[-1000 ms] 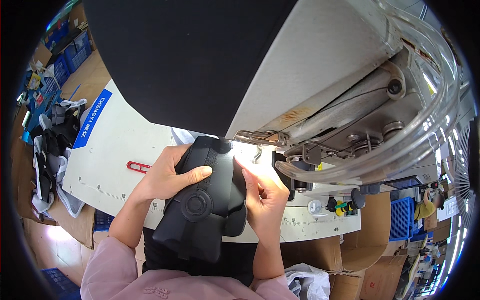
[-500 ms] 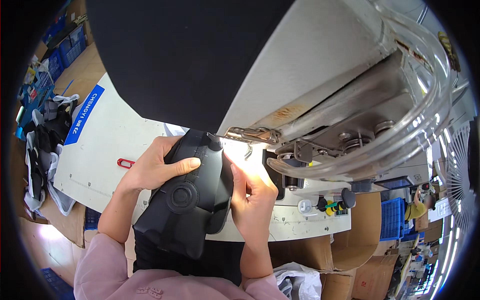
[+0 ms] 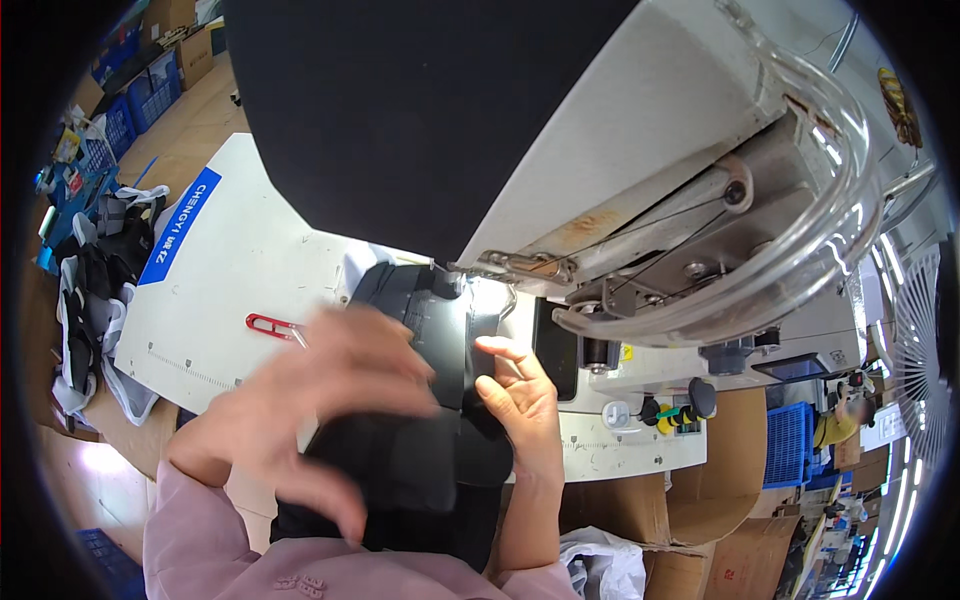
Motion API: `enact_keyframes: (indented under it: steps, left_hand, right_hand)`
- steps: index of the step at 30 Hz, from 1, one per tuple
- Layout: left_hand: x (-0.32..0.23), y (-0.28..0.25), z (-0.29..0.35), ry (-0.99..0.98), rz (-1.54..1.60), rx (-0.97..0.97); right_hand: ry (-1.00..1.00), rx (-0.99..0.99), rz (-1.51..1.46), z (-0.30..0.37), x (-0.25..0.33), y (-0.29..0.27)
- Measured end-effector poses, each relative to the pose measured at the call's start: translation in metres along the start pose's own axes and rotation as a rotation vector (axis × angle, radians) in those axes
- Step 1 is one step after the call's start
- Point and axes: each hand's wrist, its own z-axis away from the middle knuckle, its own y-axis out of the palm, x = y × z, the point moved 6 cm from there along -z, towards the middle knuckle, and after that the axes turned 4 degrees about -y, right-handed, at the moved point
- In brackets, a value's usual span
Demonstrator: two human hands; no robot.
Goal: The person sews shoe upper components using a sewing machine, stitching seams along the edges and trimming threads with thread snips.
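The left hand (image 3: 295, 405) has swung loose, spread over the black workpiece (image 3: 440, 335), leaving it unpinched, the right hand (image 3: 525, 408) parted beside it.

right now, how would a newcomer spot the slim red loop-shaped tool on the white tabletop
Start at the wide white tabletop and go left to its blue rectangular strip. Between that strip and the person's blurred left hand lies the slim red loop-shaped tool. Its hollow red outline sets it apart from the flat, solid blue strip.
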Motion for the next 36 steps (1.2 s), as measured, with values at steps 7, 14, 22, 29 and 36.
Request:
enact_keyframes:
  steps: [7, 14, 22, 29, 36]
  left_hand:
    - [-0.016, 0.037, 0.025, 0.219, -0.412, 0.333]
    - [-0.012, 0.038, 0.034, 0.285, -0.204, 0.009]
    - [-0.011, 0.041, 0.032, 0.344, -0.227, -0.108]
    - [-0.006, 0.040, 0.020, 0.357, -0.237, -0.121]
    - [0.009, 0.038, 0.012, 0.347, -0.255, -0.147]
  right_hand:
    - [-0.161, 0.075, 0.369, 0.009, 0.027, 0.014]
    - [-0.511, 0.151, 0.859, 0.011, 0.045, 0.031]
    - [-0.512, 0.154, 0.931, 0.003, 0.047, 0.030]
    - [-0.465, 0.188, 0.889, -0.012, 0.048, 0.029]
    - [-0.515, 0.180, 0.864, -0.027, 0.048, 0.032]
